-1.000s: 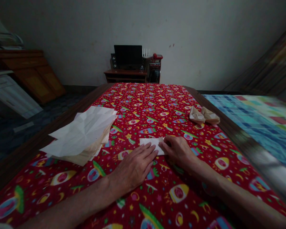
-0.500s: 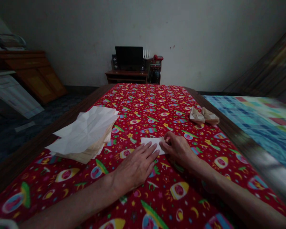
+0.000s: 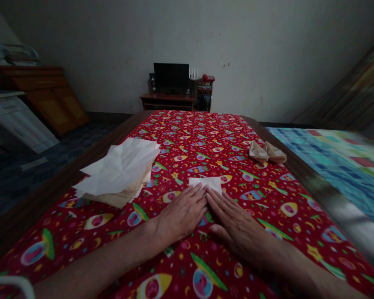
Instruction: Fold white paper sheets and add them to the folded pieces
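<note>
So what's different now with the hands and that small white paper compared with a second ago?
The right hand has let go of its pinch on the right end of the small white paper and moved left, fingers flattened beside the left hand. The left hand still lies flat; the paper stack looks unchanged.

Illumination is dim — the wall (image 3: pixel 112 50) reads grey. Soft shadow beneath the hands (image 3: pixel 182 211); pale glare along the right edge of the counter (image 3: pixel 345 214) — bed (image 3: pixel 327 162) smeared at far right.
</note>
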`<state>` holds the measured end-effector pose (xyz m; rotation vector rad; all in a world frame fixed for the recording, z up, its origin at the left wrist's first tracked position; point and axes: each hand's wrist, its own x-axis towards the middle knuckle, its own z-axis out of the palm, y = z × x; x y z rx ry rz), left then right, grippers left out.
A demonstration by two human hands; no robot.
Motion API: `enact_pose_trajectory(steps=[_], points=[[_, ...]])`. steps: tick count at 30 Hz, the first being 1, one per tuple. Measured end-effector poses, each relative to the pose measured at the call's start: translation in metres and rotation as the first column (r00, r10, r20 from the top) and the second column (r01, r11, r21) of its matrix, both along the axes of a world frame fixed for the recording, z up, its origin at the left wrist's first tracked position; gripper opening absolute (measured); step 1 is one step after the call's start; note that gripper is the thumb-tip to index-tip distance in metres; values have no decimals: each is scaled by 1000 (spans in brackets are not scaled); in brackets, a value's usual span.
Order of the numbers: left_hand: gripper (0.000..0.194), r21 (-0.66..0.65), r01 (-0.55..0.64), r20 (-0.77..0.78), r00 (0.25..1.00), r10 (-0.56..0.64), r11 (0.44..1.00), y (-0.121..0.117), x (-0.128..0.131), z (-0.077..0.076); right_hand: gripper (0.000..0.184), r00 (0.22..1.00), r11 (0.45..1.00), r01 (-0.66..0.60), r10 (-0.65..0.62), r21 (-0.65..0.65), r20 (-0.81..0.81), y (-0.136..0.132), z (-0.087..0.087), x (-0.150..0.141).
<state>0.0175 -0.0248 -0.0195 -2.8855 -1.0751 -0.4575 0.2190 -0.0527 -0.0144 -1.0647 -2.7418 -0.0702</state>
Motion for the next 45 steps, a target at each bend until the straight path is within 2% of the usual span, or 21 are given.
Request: enact_pose_trajectory(steps=[3,7,16,20,24,27,34,40,45], points=[[42,3,-3,-38,999,3,1000,-1,-2,-1,59,999,999,-10,11,-40,46,3,2,15],[42,-18,-48,-67,997,47,999,-6,-9,4,54,997,999,37,-34,-39,62,7,5,28],[42,-3,-135,-104,986,134,991,-21,-37,6,46,998,996,63,-64,61,17,5,3,25],[40,24,-118,-89,989,119,993,-16,-26,8,44,999,994,46,-44,95,-27,8,4,11],[40,37,-57,-59,997,59,998,-8,-12,7,44,998,999,-12,14,39,-69,14,2,-1],[40,31,-58,-44,997,60,998,-6,-12,5,44,996,999,-37,37,4,-84,19,0,2],[37,-11,-134,-37,990,134,991,-5,-25,9,41,974,988,151,-145,22,-172,45,-8,14],[38,-30,-135,23,990,136,990,-2,-24,4,44,902,944,324,-290,59,-321,59,-29,22],[37,7,-140,83,987,139,990,-2,-25,0,36,865,954,299,-275,-10,-420,59,-37,27]])
